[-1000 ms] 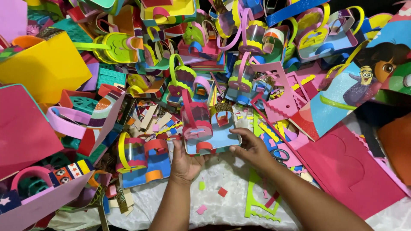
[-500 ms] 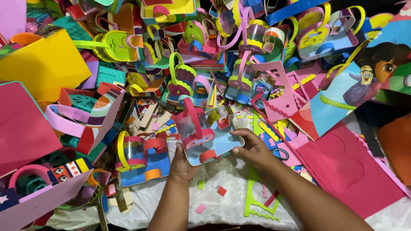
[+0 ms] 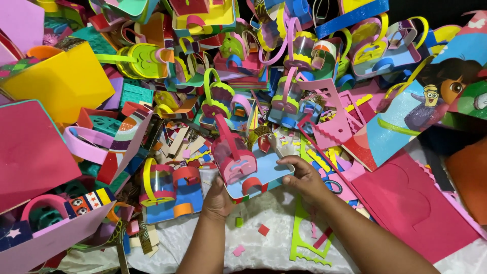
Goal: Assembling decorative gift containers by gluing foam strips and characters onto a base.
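Foam basket (image 3: 242, 167) tilted further left — clasped between left hand (image 3: 219, 197) and right hand (image 3: 304, 178).

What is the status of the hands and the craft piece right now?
Left hand and right hand both grip the blue foam tray, pink holder on it. Foam scraps on the white cloth below; foam crafts piled close behind.

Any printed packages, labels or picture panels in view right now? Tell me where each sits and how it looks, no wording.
Cartoon picture panel: far right, tilted; blue ground, a yellow goggled figure and part of a dark-haired cartoon figure.
Striped strip with cartoon eyes: lower left, on a pink foam piece; red, yellow and blue blocks.
Blue foam craft tray: centre, held by left hand and right hand; pink holder on top, no label.
No screens or signs.
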